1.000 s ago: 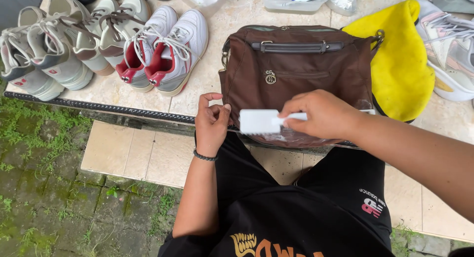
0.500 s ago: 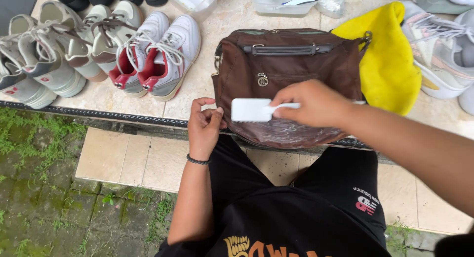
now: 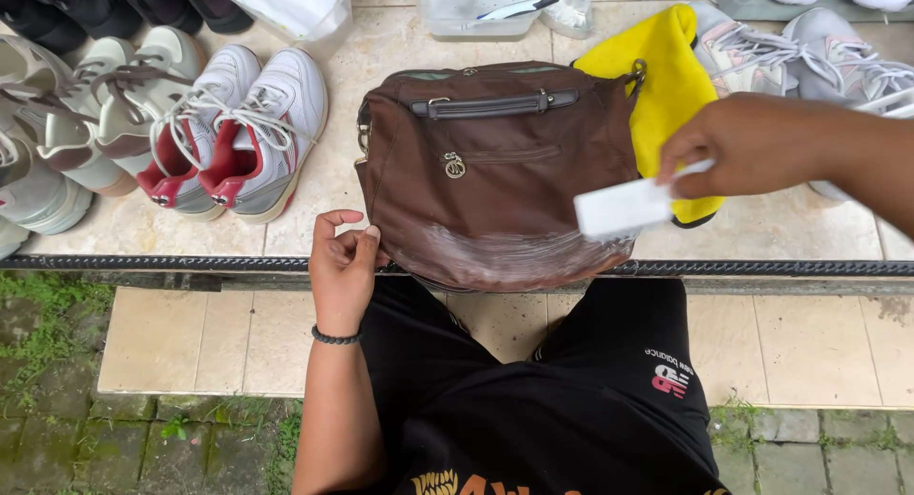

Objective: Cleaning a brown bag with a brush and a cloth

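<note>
Bag: a brown bag [image 3: 495, 171] lies flat on the tiled ledge [image 3: 314, 219], its lower edge overhanging the ledge's dark front rail, with a pale foamy smear across its lower part.
Left hand: the left hand [image 3: 343, 267] rests at the bag's lower left corner, fingers curled together against the edge, holding it there.
Right hand: the right hand [image 3: 762, 143] is over the bag's right side, fingers closed round the handle of a white brush [image 3: 624, 207].
Brush: its head sits at the bag's lower right edge; contact with the bag cannot be told.
Right of bag: a yellow cloth [image 3: 666, 86], partly tucked behind the bag, then grey sneakers [image 3: 809, 48].
Left of bag: red-and-white sneakers [image 3: 238, 133].
Behind bag: a clear plastic tub [image 3: 476, 5].
</note>
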